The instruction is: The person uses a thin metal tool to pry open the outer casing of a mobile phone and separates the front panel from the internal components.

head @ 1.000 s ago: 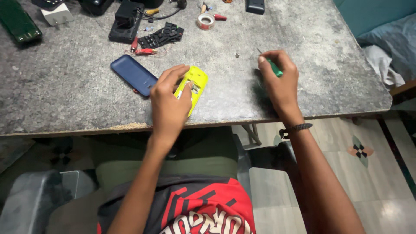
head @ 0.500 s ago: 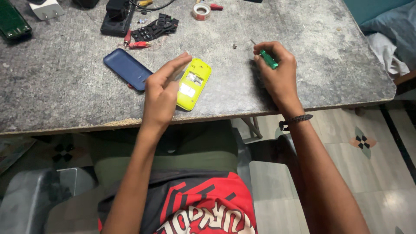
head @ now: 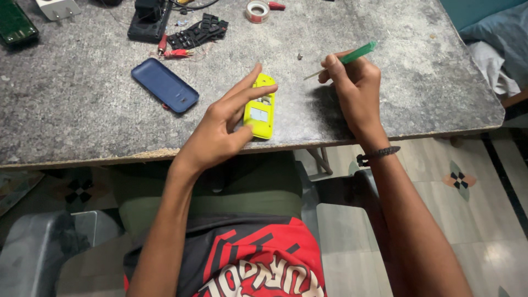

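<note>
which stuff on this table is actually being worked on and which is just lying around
In hand:
left hand on the yellow phone body
right hand holding the green-handled screwdriver

Lying about:
blue back cover
black keypad piece
tape roll
small screw
dark green device

The small phone body [head: 259, 107] at the table edge was bright yellow, with a pale blue-white patch in its open back. Beside it lay a flat back cover [head: 165, 85] in dark navy blue. The screwdriver's [head: 352, 56] handle was translucent green, its shaft pale. The stone tabletop [head: 82, 126] was speckled grey. A black keypad piece [head: 197, 32] lay near red-tipped clips [head: 175, 53], and the tape roll [head: 257, 11] was whitish with a red edge. The shirt [head: 253, 258] was red and black with white lettering, the wristband [head: 378, 154] black.
</note>
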